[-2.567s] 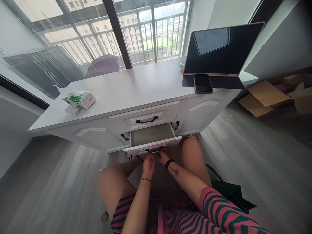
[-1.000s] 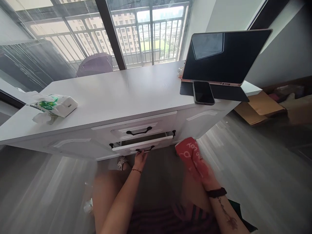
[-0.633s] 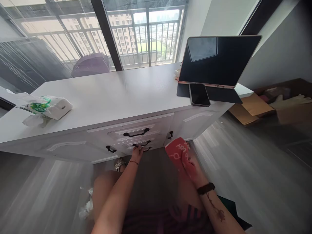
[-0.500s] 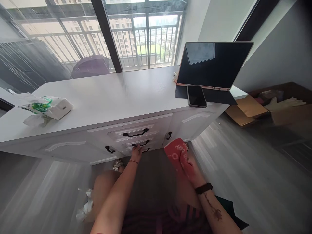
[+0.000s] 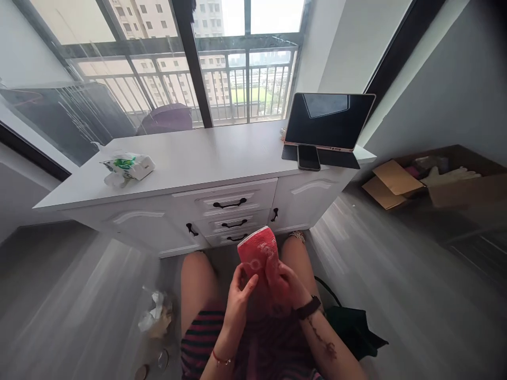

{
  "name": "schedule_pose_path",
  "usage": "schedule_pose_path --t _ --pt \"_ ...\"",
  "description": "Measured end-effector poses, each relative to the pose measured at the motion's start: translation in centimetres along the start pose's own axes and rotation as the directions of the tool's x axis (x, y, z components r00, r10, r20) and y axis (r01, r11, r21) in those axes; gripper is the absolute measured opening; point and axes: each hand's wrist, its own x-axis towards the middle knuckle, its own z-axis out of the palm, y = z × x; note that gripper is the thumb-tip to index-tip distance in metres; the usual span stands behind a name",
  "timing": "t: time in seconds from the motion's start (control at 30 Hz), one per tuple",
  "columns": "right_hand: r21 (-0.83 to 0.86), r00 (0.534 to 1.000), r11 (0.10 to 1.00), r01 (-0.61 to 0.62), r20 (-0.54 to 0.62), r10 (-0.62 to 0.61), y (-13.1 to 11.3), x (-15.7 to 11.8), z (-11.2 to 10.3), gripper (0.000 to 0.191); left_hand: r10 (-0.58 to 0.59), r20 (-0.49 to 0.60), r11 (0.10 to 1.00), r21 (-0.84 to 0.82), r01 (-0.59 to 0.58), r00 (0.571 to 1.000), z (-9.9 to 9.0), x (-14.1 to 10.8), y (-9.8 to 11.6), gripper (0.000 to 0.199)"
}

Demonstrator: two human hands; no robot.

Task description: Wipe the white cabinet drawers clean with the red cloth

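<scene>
A folded red cloth with white markings, which looks like a small towel, is held up above my lap. My right hand grips its right side, bunching the fabric into folds. At the cloth's lower left edge is my left hand, thumb in front and fingers along the side, pinching it. Just beyond the cloth stands a white cabinet with drawers in the middle, and their black handles show behind it. All the drawers are closed.
On the cabinet top sit a tissue pack, a tablet on its stand and a phone. An open cardboard box is on the floor at right. Crumpled plastic lies left of my legs, a dark green bag to the right.
My left hand has come back from the drawer handle to the red cloth. My right hand has brought the cloth inward to the left, and the view has shifted.
</scene>
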Motion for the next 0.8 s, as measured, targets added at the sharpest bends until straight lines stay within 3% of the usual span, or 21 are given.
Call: schedule_pose_path --t 0.07,0.13,0.3,0.43,0.6,0.73,0.8 --pt "0.177 0.981 0.971 -0.162 0.133 0.139 -0.1 -2.1 1.8 0.024 0.111 -0.082 0.985 0.139 -0.099 0.990 -0.6 -1.8 1.0 0.030" --pt "0.262 0.960 0.934 -0.242 0.202 0.192 -0.3 -4.0 3.0 0.033 0.174 -0.098 0.970 0.190 -0.153 0.980 -1.0 -3.3 1.8 0.022" --pt "0.268 0.979 0.956 -0.116 0.191 0.065 -1.5 -7.3 3.9 0.052 0.237 -0.201 0.966 0.153 -0.208 0.950 -1.6 -6.3 3.5 0.026" --pt "0.240 0.987 0.971 0.002 0.156 -0.041 -3.1 -9.3 4.2 0.059 0.144 -0.181 0.990 0.014 -0.143 0.973 -2.0 -7.3 3.9 0.042" --pt "-0.023 0.974 0.975 0.222 0.050 -0.221 -5.0 -10.6 4.9 0.054 -0.080 -0.042 0.987 -0.143 0.073 0.996 -2.9 -7.3 3.2 0.033" --pt "-0.243 0.933 0.906 0.348 -0.007 -0.360 -6.0 -10.6 5.2 0.046 -0.272 -0.016 0.924 -0.283 0.256 0.962 -3.6 -7.2 4.2 0.023" --pt "-0.320 0.917 0.873 0.368 -0.029 -0.398 -6.4 -10.6 5.3 0.042 -0.384 0.085 0.845 -0.368 0.388 0.919 -3.8 -7.2 5.2 0.018"
